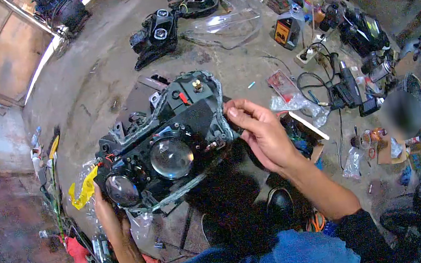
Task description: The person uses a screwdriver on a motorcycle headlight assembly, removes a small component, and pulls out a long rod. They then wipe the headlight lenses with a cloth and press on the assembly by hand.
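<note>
A black headlight housing without its clear cover is held up in front of me, tilted, with two round projector lenses facing me. Grey, ragged sealant runs along its rim. My left hand grips the lower left end, its fingers partly hidden behind the housing. At the right-hand rim, the thumb and fingers of my right hand are closed on the edge beside the sealant. Yellow plastic film shows next to my left hand.
Farther off on the concrete floor lie another headlight unit and a clear lens cover. To the right are a heat gun with its cable, a dark bottle and a plastic bag. My shoes are below the housing.
</note>
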{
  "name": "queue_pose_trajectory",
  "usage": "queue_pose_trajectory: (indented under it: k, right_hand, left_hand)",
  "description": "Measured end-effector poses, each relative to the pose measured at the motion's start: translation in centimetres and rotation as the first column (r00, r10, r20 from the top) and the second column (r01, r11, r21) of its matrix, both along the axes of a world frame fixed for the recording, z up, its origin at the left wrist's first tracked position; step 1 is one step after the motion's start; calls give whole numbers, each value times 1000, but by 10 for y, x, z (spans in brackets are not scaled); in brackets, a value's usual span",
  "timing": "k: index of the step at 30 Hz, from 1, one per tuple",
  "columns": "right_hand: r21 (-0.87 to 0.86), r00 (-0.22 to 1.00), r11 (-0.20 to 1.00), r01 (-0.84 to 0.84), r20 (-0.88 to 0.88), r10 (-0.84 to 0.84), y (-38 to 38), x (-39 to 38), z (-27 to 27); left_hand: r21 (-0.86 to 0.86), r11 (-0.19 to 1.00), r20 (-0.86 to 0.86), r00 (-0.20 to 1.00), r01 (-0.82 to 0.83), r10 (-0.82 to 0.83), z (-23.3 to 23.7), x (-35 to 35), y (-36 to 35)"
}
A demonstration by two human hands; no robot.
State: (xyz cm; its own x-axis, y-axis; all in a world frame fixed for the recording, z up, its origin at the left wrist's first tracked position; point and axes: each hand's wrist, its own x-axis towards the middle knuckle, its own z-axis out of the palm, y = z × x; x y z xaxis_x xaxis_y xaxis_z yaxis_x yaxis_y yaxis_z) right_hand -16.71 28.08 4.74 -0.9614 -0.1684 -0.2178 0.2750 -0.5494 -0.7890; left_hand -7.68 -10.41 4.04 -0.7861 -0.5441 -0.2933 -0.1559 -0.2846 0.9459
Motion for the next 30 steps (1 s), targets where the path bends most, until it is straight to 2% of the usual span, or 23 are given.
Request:
queue_pose_trajectory:
  k: [1,2,4,9,10,12,14,17,18,21,22,25,26,29,30]
  right_hand:
    - [21,1000,1000,21,-2,-21,-1,5,3]
    - [50,1000,998,22,4,-22,0,9,5]
    - [83,999,996,37,18,-39,2,15,7]
    - [23,987,987,158,-13,-158,11,37,0]
    - [-23,985,985,169,-42,-170,12,41,5]
    - [17,980,980,197,25,-198,16,48,8]
    - [38,970,970,241,11,-241,19,55,5]
    - [-38,970,970,242,-25,-243,26,56,-6]
    - [-21,967,968,252,-33,-252,26,55,-11]
    - [6,963,964,266,-46,-266,25,54,-11]
    - [150,973,962,230,-37,-227,27,54,-8]
    - [197,971,954,226,-129,-203,30,50,-11]
    - [347,960,901,261,-186,-207,32,50,-7]
    - [460,887,760,459,-290,-361,40,56,3]
    - [477,886,746,464,-258,-386,42,62,12]
  left_hand:
    - [-22,1000,-3,1000,-8,8,-1,2,-2]
    - [-85,993,18,996,-81,83,-3,5,1]
    - [-77,995,-3,998,-63,63,5,11,15]
    - [-96,995,-59,998,-4,-2,16,10,28]
    - [-102,993,-17,998,-62,61,21,5,35]
    - [-141,990,-44,999,-25,19,8,-9,25]
    - [-154,986,-65,995,67,-78,4,-22,23]
    - [-105,983,-66,985,153,-161,1,-34,30]
    - [-55,986,-96,982,159,-164,-14,-37,19]
    - [-271,943,-57,975,194,-216,-5,-40,25]
    - [-180,961,-71,972,210,-225,-5,-40,25]
    - [-140,974,-54,981,179,-188,-6,-43,24]
    - [-195,972,-84,985,134,-153,-8,-38,29]
    - [-186,960,-20,976,209,-217,-29,-32,8]
    - [-260,946,-77,972,196,-223,-30,-31,13]
